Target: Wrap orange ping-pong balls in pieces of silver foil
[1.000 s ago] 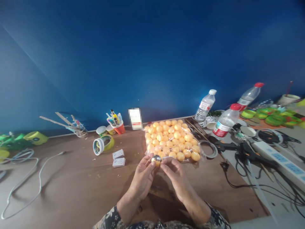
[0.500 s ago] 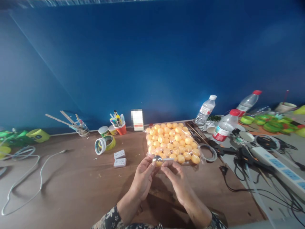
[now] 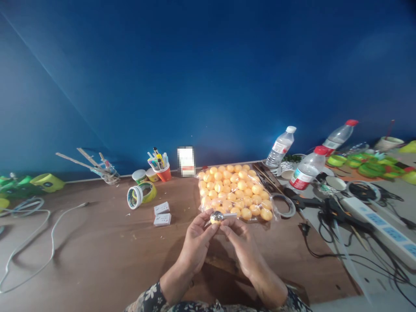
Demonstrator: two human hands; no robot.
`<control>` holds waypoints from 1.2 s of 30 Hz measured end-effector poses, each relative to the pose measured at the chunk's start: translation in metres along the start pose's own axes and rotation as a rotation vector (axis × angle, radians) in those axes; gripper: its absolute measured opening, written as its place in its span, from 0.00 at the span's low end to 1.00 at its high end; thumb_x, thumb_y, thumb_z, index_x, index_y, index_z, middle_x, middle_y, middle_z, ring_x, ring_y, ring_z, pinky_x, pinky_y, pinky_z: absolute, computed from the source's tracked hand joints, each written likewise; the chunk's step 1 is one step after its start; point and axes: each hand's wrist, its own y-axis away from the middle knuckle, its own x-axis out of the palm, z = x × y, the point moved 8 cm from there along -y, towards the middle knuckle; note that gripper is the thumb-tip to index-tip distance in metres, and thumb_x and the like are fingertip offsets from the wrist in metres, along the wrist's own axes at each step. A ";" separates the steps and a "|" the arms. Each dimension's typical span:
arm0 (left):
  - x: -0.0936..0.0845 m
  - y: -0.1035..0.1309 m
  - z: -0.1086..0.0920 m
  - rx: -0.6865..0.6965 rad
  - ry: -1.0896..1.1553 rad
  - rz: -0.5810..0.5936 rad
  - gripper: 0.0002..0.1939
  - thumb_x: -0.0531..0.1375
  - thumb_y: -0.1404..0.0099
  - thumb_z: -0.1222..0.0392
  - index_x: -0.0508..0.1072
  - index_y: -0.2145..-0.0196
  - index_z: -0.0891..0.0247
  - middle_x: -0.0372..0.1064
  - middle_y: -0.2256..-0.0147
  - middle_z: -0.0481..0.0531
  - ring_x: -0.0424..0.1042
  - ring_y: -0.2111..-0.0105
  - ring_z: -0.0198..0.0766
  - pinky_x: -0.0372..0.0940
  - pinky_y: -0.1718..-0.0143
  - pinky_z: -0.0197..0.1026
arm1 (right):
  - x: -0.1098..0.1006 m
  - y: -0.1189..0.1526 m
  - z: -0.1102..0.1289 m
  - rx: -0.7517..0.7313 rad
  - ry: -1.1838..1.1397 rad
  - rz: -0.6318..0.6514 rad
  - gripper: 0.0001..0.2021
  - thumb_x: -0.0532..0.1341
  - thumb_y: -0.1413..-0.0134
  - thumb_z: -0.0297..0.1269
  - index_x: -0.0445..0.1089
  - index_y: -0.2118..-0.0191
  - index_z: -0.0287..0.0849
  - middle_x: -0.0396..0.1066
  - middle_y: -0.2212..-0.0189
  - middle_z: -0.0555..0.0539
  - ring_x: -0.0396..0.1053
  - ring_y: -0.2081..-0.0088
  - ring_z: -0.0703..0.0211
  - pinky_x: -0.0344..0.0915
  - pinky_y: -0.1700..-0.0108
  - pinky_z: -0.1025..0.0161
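Observation:
Above the table, in front of me, a small ball [image 3: 216,218] shows shiny silver on top and yellow-orange below. My left hand [image 3: 196,240] pinches it between thumb and fingers. My right hand [image 3: 242,242] is closed at the ball's right side, its thumb and fingertips around a thin white strip [image 3: 230,215] that reaches toward the silver part. Whether the strip is stuck to the ball I cannot tell. Just behind both hands lies a clear plastic bag of yellow-orange balls [image 3: 232,186].
Left of my hands are two small white boxes [image 3: 161,214], tape rolls [image 3: 141,196] and an orange pen cup [image 3: 162,167]. A white cable [image 3: 53,229] lies far left. On the right are plastic bottles [image 3: 305,171], a glue gun [image 3: 341,214], black cords and a power strip [image 3: 381,229].
The ball has turned slightly in my fingers, its silver side now facing more upward. Both hands stay close together around it. The view has shifted slightly.

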 end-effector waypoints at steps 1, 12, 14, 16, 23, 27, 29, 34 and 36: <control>0.000 0.000 0.000 -0.001 -0.004 0.003 0.19 0.69 0.47 0.68 0.75 0.57 0.63 0.76 0.58 0.53 0.73 0.58 0.37 0.67 0.55 0.36 | 0.000 0.000 0.000 0.000 -0.010 0.007 0.11 0.71 0.58 0.43 0.73 0.73 0.43 0.73 0.74 0.52 0.67 0.68 0.60 0.62 0.62 0.64; 0.006 0.002 0.001 -0.015 0.032 0.033 0.14 0.66 0.43 0.68 0.71 0.59 0.62 0.74 0.59 0.51 0.73 0.60 0.34 0.67 0.57 0.36 | 0.005 0.005 0.000 0.059 -0.131 0.049 0.10 0.71 0.57 0.39 0.71 0.73 0.44 0.72 0.73 0.53 0.66 0.68 0.62 0.61 0.64 0.66; 0.007 0.002 0.001 -0.020 0.031 0.034 0.13 0.65 0.42 0.68 0.71 0.59 0.62 0.74 0.59 0.51 0.73 0.60 0.34 0.67 0.56 0.36 | 0.005 0.005 0.002 0.051 -0.128 0.054 0.09 0.71 0.57 0.39 0.71 0.73 0.44 0.72 0.73 0.53 0.66 0.67 0.62 0.61 0.64 0.66; 0.006 0.002 0.001 -0.026 0.019 0.034 0.14 0.65 0.41 0.67 0.70 0.57 0.62 0.74 0.59 0.52 0.73 0.59 0.35 0.67 0.55 0.38 | 0.004 0.006 0.003 0.048 -0.117 0.050 0.09 0.71 0.56 0.39 0.70 0.73 0.44 0.72 0.73 0.53 0.66 0.68 0.62 0.60 0.66 0.67; 0.004 0.005 0.003 -0.035 -0.012 0.002 0.20 0.66 0.43 0.65 0.72 0.52 0.63 0.76 0.56 0.57 0.74 0.56 0.40 0.65 0.51 0.41 | 0.001 0.006 0.013 0.008 -0.032 0.006 0.11 0.70 0.57 0.42 0.71 0.71 0.44 0.73 0.72 0.52 0.67 0.67 0.59 0.61 0.64 0.64; 0.003 0.005 0.002 -0.024 -0.027 -0.013 0.21 0.67 0.44 0.65 0.73 0.52 0.63 0.76 0.57 0.55 0.74 0.56 0.39 0.65 0.51 0.40 | 0.000 0.007 0.015 -0.017 0.022 -0.008 0.11 0.70 0.56 0.44 0.71 0.70 0.44 0.73 0.71 0.51 0.66 0.67 0.58 0.62 0.64 0.64; 0.002 0.004 0.003 -0.034 -0.007 -0.005 0.21 0.67 0.44 0.65 0.73 0.52 0.63 0.77 0.57 0.56 0.74 0.56 0.39 0.65 0.51 0.40 | -0.002 0.007 0.014 -0.019 0.028 -0.012 0.11 0.70 0.56 0.44 0.71 0.71 0.45 0.72 0.70 0.51 0.66 0.67 0.58 0.61 0.66 0.64; 0.000 0.003 0.009 -0.092 0.091 -0.006 0.18 0.65 0.42 0.65 0.73 0.53 0.64 0.76 0.58 0.55 0.74 0.58 0.38 0.67 0.54 0.39 | 0.000 0.006 0.005 0.070 -0.138 0.032 0.10 0.70 0.55 0.41 0.70 0.70 0.45 0.72 0.70 0.52 0.65 0.69 0.62 0.60 0.69 0.67; -0.001 0.003 0.010 -0.109 0.117 -0.012 0.17 0.65 0.41 0.66 0.73 0.53 0.64 0.76 0.58 0.55 0.75 0.59 0.37 0.68 0.55 0.38 | 0.003 0.006 0.003 0.131 -0.251 0.056 0.10 0.71 0.56 0.40 0.70 0.70 0.44 0.72 0.69 0.52 0.66 0.68 0.62 0.62 0.68 0.67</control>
